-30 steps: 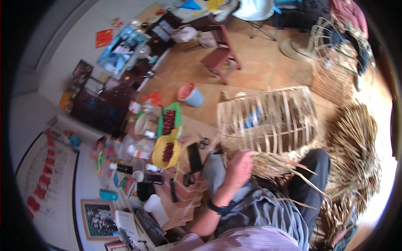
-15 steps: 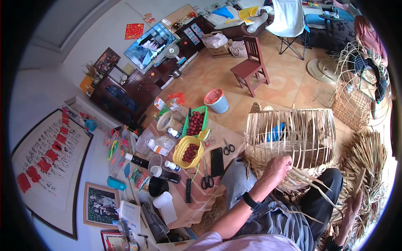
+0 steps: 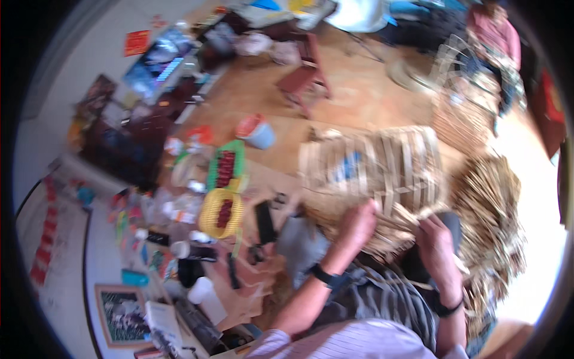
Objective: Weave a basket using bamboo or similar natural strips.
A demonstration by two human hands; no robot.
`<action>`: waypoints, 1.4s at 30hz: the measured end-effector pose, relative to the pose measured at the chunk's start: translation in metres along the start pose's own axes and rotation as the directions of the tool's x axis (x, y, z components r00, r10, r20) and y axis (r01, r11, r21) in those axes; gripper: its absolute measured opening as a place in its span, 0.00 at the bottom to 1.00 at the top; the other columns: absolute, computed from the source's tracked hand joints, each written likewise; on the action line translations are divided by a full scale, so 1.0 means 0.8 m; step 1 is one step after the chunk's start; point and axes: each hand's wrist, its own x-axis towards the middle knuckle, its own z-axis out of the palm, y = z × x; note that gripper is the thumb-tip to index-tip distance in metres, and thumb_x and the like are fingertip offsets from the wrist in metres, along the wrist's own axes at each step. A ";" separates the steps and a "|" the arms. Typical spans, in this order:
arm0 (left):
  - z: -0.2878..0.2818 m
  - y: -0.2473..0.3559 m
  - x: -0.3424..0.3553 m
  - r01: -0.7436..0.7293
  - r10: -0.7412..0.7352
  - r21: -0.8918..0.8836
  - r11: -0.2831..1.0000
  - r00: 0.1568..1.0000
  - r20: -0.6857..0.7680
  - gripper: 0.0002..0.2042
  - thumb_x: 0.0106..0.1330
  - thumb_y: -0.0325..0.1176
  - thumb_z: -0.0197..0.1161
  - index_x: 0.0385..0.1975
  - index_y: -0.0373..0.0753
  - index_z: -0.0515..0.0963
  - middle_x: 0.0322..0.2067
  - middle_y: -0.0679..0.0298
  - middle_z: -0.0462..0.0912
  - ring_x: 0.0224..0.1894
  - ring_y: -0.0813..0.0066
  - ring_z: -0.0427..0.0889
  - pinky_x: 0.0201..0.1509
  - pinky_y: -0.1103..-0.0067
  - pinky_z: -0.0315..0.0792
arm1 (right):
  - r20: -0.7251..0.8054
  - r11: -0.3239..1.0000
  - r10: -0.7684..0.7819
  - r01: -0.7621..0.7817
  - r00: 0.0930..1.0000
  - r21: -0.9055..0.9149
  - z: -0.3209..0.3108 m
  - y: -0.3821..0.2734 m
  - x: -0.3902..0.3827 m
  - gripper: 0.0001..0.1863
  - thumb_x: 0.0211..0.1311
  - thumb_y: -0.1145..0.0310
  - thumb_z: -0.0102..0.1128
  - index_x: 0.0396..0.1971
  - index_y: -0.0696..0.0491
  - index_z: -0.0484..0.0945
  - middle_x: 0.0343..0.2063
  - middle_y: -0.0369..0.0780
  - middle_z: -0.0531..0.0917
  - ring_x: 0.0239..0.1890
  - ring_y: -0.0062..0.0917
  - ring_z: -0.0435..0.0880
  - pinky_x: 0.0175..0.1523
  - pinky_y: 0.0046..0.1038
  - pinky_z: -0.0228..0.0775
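Our right hand (image 3: 436, 242) is closed around pale strips (image 3: 399, 220); our left hand (image 3: 359, 226), fingers curled, sits at the woven basket's near side (image 3: 382, 179), its grip too blurred to tell. Right of frame centre, the basket lies just beyond both hands, long axis running left to right, our left nearer. We can read no labels, nor the wall scroll (image 3: 67, 251) at lower left.

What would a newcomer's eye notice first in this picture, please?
Probably the large slatted basket right of centre, with the left hand and right hand at its near side. Next, perhaps, the big straw pile at the right, then the green basket of red fruit at left.
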 end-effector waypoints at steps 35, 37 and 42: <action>0.005 -0.019 -0.018 -0.249 0.209 -0.255 0.934 0.962 -0.174 0.19 0.64 0.14 0.60 0.53 0.38 0.70 0.41 0.51 0.82 0.42 0.49 0.86 0.42 0.62 0.81 | 0.045 0.887 -0.123 0.130 0.991 -0.442 0.103 0.024 0.032 0.10 0.61 0.69 0.67 0.29 0.56 0.74 0.30 0.45 0.76 0.37 0.43 0.80 0.38 0.43 0.74; 0.004 -0.020 -0.018 -0.241 0.212 -0.207 0.948 0.966 -0.150 0.17 0.64 0.14 0.60 0.50 0.37 0.71 0.39 0.51 0.81 0.41 0.50 0.86 0.42 0.61 0.80 | 0.071 0.877 -0.142 0.158 0.987 -0.454 0.101 0.022 0.026 0.09 0.59 0.70 0.67 0.31 0.55 0.74 0.31 0.44 0.76 0.38 0.42 0.80 0.38 0.43 0.75; 0.004 -0.012 -0.022 -0.204 0.192 -0.168 0.965 0.978 -0.087 0.13 0.62 0.15 0.60 0.45 0.34 0.71 0.32 0.50 0.80 0.38 0.49 0.85 0.39 0.60 0.79 | 0.042 0.869 -0.204 0.201 0.978 -0.453 0.083 0.019 0.029 0.11 0.54 0.75 0.64 0.37 0.53 0.75 0.37 0.44 0.75 0.42 0.43 0.79 0.38 0.42 0.77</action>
